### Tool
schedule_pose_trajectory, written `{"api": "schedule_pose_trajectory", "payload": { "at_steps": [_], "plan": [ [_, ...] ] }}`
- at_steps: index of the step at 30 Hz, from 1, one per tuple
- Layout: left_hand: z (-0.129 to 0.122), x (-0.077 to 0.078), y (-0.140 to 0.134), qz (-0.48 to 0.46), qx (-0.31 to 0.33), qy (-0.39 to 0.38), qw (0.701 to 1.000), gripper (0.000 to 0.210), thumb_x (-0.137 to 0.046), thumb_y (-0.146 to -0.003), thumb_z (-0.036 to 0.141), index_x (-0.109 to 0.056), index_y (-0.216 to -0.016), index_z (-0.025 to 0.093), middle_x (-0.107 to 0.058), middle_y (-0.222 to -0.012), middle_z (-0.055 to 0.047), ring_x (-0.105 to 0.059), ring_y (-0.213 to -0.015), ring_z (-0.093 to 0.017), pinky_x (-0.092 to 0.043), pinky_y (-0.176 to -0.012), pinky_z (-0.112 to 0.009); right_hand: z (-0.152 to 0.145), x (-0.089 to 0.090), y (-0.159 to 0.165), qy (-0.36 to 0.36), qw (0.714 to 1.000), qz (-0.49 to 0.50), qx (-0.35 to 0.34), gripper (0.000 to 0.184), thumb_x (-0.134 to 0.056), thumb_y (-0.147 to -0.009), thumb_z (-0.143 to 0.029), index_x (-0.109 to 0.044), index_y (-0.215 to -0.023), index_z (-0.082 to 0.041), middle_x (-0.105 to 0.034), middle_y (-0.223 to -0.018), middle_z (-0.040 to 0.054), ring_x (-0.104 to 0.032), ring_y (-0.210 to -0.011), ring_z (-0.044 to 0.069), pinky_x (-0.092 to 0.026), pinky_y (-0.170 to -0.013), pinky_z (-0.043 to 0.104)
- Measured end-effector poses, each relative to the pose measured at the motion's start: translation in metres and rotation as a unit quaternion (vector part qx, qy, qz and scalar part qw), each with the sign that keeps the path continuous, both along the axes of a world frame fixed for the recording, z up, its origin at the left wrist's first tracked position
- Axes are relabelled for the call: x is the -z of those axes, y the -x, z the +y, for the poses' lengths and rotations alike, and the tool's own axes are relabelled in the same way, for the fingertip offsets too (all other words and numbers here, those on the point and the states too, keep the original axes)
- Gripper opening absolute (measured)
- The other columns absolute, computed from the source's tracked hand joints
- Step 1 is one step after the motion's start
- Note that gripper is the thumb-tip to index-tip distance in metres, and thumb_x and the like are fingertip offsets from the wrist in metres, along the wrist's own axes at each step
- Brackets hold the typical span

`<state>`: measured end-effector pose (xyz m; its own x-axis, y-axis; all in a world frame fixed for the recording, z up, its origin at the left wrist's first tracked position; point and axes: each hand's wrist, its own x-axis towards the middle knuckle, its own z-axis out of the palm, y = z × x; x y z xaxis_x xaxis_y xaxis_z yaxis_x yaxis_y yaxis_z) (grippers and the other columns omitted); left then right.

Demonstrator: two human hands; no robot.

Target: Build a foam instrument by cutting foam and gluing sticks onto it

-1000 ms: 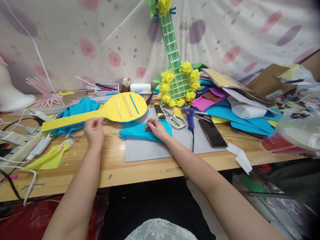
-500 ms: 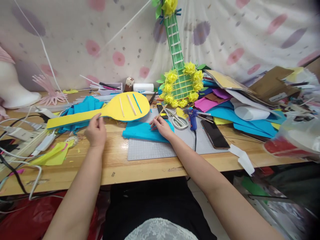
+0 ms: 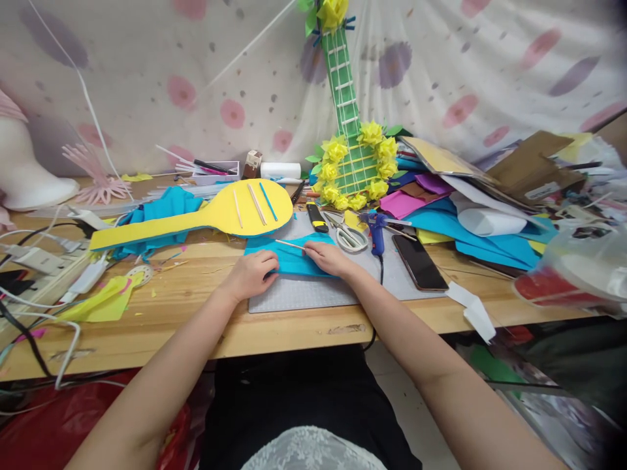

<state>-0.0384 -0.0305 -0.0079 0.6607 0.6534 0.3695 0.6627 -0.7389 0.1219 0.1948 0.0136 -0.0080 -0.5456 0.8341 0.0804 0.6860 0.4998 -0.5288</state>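
Observation:
A sheet of blue crepe paper (image 3: 289, 262) lies on the grey cutting mat (image 3: 289, 297) in front of me. My right hand (image 3: 327, 258) pinches one end of a thin wooden stick (image 3: 290, 245), which lies low along the paper's far side. At the paper's left end, my left hand (image 3: 255, 273) has its fingers curled closed on the edge; the fingertips are partly hidden. Just behind lies a yellow guitar-shaped cutout (image 3: 220, 219) with blue sides. Three thin sticks, one of them blue, rest across its round body.
A box cutter (image 3: 317, 217), scissors (image 3: 351, 239), a blue glue gun (image 3: 377, 233) and a phone (image 3: 420, 262) lie to the right. A green guitar with yellow flowers (image 3: 350, 130) stands at the back. Power strips and cables (image 3: 44, 261) crowd the left.
My left hand has left the yellow cutout's neck and come right to the blue paper. The stick in my right hand has gone from tilted up to lying low, pointing left.

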Motion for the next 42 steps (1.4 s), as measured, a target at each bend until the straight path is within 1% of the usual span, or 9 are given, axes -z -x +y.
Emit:
{"api": "schedule_pose_trajectory", "payload": {
  "at_steps": [5, 10, 14, 19, 23, 29, 36, 39, 42],
  "plan": [
    [0.000, -0.001, 0.001, 0.021, -0.021, -0.006, 1.000, 0.015, -0.045, -0.080, 0.025, -0.057, -0.077, 0.018, -0.061, -0.090, -0.005, -0.055, -0.082, -0.018, -0.042, -0.069, -0.030, 0.001, -0.002, -0.006, 0.004, 0.997, 0.059, -0.058, 0.027, -0.042, -0.086, -0.028, -0.063, -0.097, -0.017, -0.062, -0.099, 0.0065, -0.053, -0.094, 0.016, -0.038, -0.086, 0.029],
    [0.001, -0.007, 0.015, 0.019, -0.071, 0.028, 0.997, 0.013, -0.051, -0.076, 0.030, -0.057, -0.075, 0.018, -0.061, -0.089, -0.004, -0.056, -0.081, -0.017, -0.042, -0.067, -0.028, -0.004, -0.008, -0.023, 0.111, 0.991, 0.063, -0.044, 0.026, -0.046, -0.084, -0.032, -0.061, -0.101, -0.019, -0.065, -0.080, 0.0017, -0.056, -0.073, 0.013, -0.042, -0.070, 0.027],
    [0.002, -0.010, 0.018, 0.013, -0.101, 0.019, 0.995, 0.033, -0.055, -0.073, 0.048, -0.058, -0.085, 0.018, -0.060, -0.095, -0.006, -0.056, -0.083, -0.020, -0.043, -0.068, -0.031, -0.011, -0.011, -0.030, 0.118, 0.990, 0.054, -0.053, 0.019, -0.048, -0.081, -0.030, -0.060, -0.088, -0.017, -0.062, -0.074, 0.0008, -0.054, -0.068, 0.012, -0.040, -0.064, 0.024],
    [0.000, -0.005, -0.003, 0.014, -0.026, -0.002, 1.000, 0.033, -0.054, -0.076, 0.044, -0.059, -0.097, 0.018, -0.059, -0.101, -0.009, -0.053, -0.093, -0.022, -0.043, -0.078, -0.035, -0.015, -0.007, -0.033, 0.101, 0.992, 0.022, -0.073, 0.013, -0.055, -0.075, -0.028, -0.059, -0.079, -0.016, -0.059, -0.073, 0.0007, -0.050, -0.065, 0.011, -0.038, -0.059, 0.023],
    [-0.001, 0.003, -0.017, 0.025, 0.031, 0.007, 0.999, 0.022, -0.043, -0.084, 0.031, -0.060, -0.091, 0.018, -0.060, -0.092, -0.007, -0.053, -0.088, -0.019, -0.043, -0.074, -0.032, -0.014, -0.005, -0.033, 0.068, 0.989, 0.022, -0.132, 0.012, -0.056, -0.074, -0.027, -0.061, -0.073, -0.016, -0.059, -0.077, 0.0025, -0.051, -0.075, 0.013, -0.039, -0.070, 0.026],
    [0.000, 0.006, -0.017, 0.005, 0.026, 0.016, 1.000, 0.022, -0.042, -0.085, 0.030, -0.060, -0.086, 0.018, -0.061, -0.085, -0.006, -0.052, -0.083, -0.018, -0.042, -0.071, -0.030, -0.015, -0.010, -0.035, 0.077, 0.984, -0.001, -0.160, 0.024, -0.054, -0.077, -0.040, -0.064, -0.080, -0.018, -0.059, -0.081, 0.0035, -0.051, -0.079, 0.016, -0.038, -0.073, 0.027],
    [0.000, 0.007, -0.014, -0.013, 0.015, 0.019, 1.000, 0.020, -0.045, -0.084, 0.033, -0.058, -0.082, 0.017, -0.060, -0.082, -0.005, -0.053, -0.079, -0.017, -0.041, -0.067, -0.028, -0.027, -0.024, -0.019, 0.015, 0.979, -0.161, -0.127, 0.011, -0.056, -0.070, -0.025, -0.058, -0.077, -0.017, -0.058, -0.078, 0.0053, -0.049, -0.076, 0.018, -0.034, -0.062, 0.026],
    [-0.001, 0.008, -0.014, -0.016, 0.008, 0.033, 0.999, 0.018, -0.046, -0.083, 0.032, -0.057, -0.082, 0.018, -0.060, -0.080, -0.004, -0.054, -0.077, -0.016, -0.040, -0.064, -0.027, -0.027, -0.029, -0.014, 0.044, 0.977, -0.185, -0.095, 0.019, -0.054, -0.072, -0.027, -0.056, -0.088, -0.018, -0.058, -0.074, 0.0038, -0.047, -0.063, 0.015, -0.030, -0.054, 0.025],
    [0.000, 0.008, -0.015, -0.019, 0.004, 0.047, 0.999, 0.017, -0.046, -0.083, 0.031, -0.057, -0.083, 0.018, -0.059, -0.080, -0.004, -0.054, -0.076, -0.015, -0.041, -0.064, -0.026, -0.022, -0.032, -0.014, 0.108, 0.978, -0.148, -0.101, 0.026, -0.052, -0.077, -0.039, -0.054, -0.094, -0.019, -0.055, -0.070, 0.0011, -0.045, -0.056, 0.012, -0.030, -0.051, 0.023]
  ]
}}
